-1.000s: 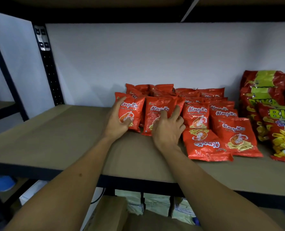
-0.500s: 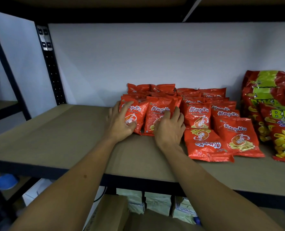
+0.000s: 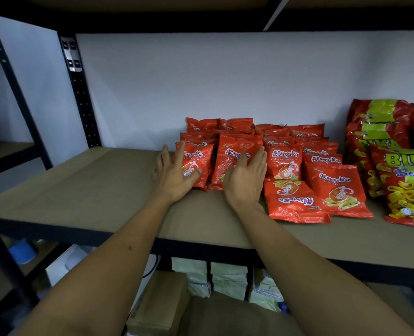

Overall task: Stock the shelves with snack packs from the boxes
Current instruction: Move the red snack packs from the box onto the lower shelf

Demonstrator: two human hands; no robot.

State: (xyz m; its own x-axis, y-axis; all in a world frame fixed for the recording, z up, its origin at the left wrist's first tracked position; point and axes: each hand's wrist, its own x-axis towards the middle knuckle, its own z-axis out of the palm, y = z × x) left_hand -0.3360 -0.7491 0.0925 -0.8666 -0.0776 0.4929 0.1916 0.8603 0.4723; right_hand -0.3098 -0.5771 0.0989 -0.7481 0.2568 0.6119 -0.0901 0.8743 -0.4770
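Several red prawn-cracker packs stand in rows on the brown shelf board (image 3: 84, 187), leaning back toward the white wall. My left hand (image 3: 174, 175) lies with straight fingers against the front of the leftmost pack (image 3: 196, 166). My right hand (image 3: 246, 180) is spread flat in front of the second pack (image 3: 232, 161), fingers straight and pointing up. Right of my hands, two packs lie flat at the front: one upside down (image 3: 292, 202) and one upright-facing (image 3: 339, 192).
Larger red-and-green seafood snack bags (image 3: 399, 166) are stacked at the right end of the shelf. A black perforated upright (image 3: 80, 93) stands at the back left. Below the shelf sit a cardboard box (image 3: 159, 309) and pale green packages (image 3: 227, 280).
Both hands have let go of the two front packs and opened, fingers now straight. The packs stand more upright and slightly further back.
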